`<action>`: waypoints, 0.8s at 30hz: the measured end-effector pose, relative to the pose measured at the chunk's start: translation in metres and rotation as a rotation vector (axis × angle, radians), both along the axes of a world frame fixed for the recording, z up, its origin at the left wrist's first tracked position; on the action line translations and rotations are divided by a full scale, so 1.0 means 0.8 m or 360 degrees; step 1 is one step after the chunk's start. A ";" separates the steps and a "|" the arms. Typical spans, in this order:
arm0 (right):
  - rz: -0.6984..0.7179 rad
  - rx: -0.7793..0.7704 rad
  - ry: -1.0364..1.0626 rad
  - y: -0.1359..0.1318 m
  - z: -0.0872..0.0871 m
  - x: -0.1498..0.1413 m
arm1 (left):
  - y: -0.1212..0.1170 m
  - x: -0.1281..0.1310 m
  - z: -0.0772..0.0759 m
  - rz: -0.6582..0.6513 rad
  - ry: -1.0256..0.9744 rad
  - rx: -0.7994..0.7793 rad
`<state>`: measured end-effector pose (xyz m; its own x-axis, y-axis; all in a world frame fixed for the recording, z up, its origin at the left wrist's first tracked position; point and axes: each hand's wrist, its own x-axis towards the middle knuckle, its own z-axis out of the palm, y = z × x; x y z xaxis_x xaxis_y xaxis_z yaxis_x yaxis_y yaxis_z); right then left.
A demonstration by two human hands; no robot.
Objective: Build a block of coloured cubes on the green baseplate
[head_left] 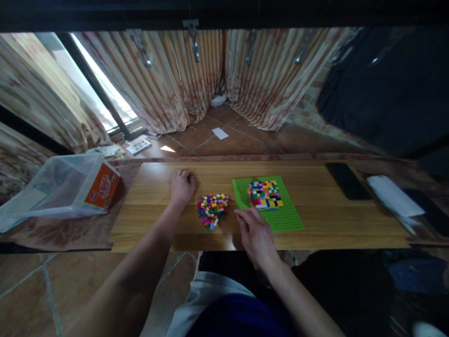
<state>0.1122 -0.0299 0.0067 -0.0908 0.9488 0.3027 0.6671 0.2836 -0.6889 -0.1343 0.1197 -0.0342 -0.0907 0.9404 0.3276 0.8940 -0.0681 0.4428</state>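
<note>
My left hand (183, 186) rests on the wooden table, its fingers curled into a loose fist; I see nothing in it. A pile of small multicoloured toy bricks (211, 209) lies to its right, apart from it. My right hand (257, 235) is at the near left edge of a green studded baseplate (289, 217), thumb and fingertips pinched together. Whatever that pinch holds, if anything, is too small or hidden to make out. On the baseplate stands a block built of multicoloured bricks (265, 194), just beyond my right hand.
A clear plastic bin (66, 187) with an orange label stands left of the wooden table (326, 229). A black phone (347, 180) lies on the table's right part, with a white object (395, 195) beyond it. Clips (195, 44) hang from a dark bar overhead.
</note>
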 end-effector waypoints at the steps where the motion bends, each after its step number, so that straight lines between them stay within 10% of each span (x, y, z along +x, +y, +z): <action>1: -0.0075 0.0018 0.0040 0.002 0.005 0.011 | 0.000 0.000 0.000 -0.0001 0.0008 0.0004; 10: -0.0566 0.0143 0.0054 0.046 0.010 0.091 | 0.001 -0.002 0.002 -0.0017 0.0013 0.0018; 24: -0.0569 0.0139 -0.0259 0.068 0.010 0.085 | 0.002 -0.004 0.002 -0.0041 -0.0016 0.0029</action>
<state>0.1802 0.0245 0.0148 0.1866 0.9007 0.3923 0.8328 0.0667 -0.5495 -0.1374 0.1212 -0.0328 -0.0699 0.9364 0.3438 0.8874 -0.0990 0.4503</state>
